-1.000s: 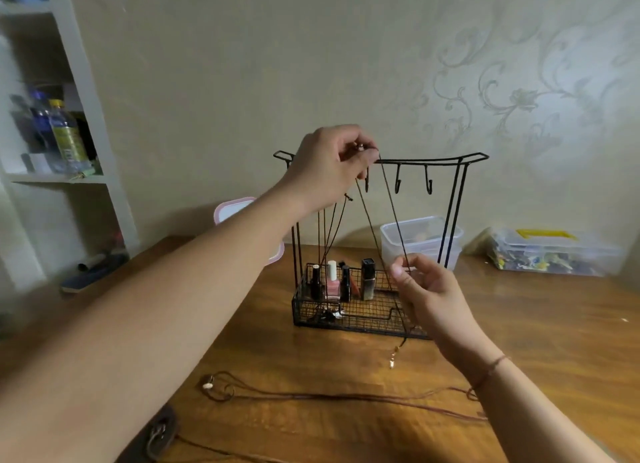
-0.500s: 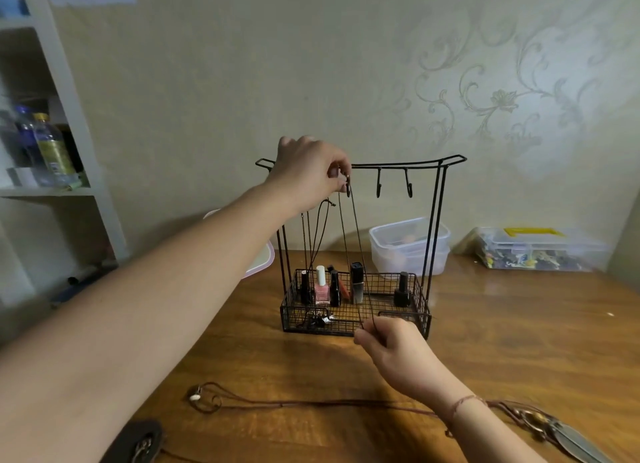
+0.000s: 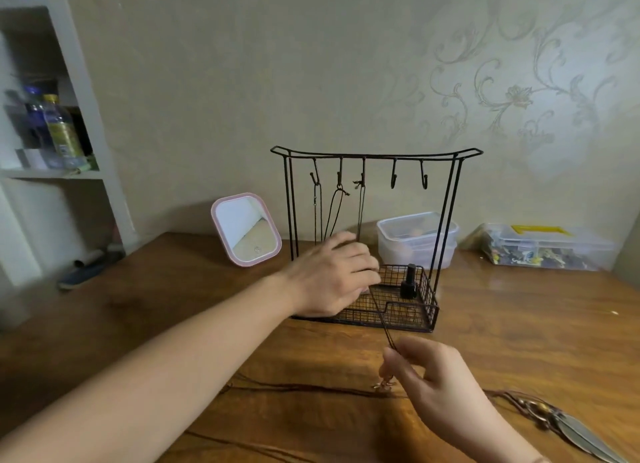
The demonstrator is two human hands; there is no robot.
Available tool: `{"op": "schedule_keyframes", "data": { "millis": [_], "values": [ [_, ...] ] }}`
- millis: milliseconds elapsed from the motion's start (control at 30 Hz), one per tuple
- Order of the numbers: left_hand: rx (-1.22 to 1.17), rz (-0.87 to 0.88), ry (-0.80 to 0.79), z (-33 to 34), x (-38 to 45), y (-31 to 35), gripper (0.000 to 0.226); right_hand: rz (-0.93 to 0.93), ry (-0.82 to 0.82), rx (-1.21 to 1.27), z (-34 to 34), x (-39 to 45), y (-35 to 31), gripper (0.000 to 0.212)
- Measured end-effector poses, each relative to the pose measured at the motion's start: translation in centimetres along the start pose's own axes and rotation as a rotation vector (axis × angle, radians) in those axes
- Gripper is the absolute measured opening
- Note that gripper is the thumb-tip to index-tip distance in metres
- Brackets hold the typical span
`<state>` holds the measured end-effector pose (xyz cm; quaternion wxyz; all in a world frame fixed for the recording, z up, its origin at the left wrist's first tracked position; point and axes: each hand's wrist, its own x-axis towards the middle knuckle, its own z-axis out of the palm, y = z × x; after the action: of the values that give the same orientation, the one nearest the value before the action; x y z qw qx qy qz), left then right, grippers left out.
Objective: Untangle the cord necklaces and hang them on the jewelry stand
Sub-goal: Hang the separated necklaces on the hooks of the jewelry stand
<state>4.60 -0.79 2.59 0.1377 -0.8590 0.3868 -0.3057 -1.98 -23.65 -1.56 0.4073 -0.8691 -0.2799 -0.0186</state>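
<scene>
The left hand (image 3: 332,275) is coming down from the hook, fingers loose, while the right hand (image 3: 429,376) is pinching a necklace (image 3: 379,315), risking unhooking it.

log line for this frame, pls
left hand: open at stand basket | right hand: pinches third-hook cord | two hooks free
</scene>
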Motion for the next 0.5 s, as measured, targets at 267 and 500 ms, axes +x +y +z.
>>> {"op": "schedule_keyframes", "data": {
  "millis": [267, 500],
  "values": [
    [-0.187, -0.323, -0.146, 2.1, -1.1, 0.0, 0.051, -0.035, -0.147, -0.018, -1.4, 1.1, -0.2, 0.027],
    [-0.419, -0.598, -0.104, 2.8, -1.2, 2.3, 0.071, 0.007, 0.165, -0.099, 2.3, 12.9, 0.6, 0.023]
  ]
}}
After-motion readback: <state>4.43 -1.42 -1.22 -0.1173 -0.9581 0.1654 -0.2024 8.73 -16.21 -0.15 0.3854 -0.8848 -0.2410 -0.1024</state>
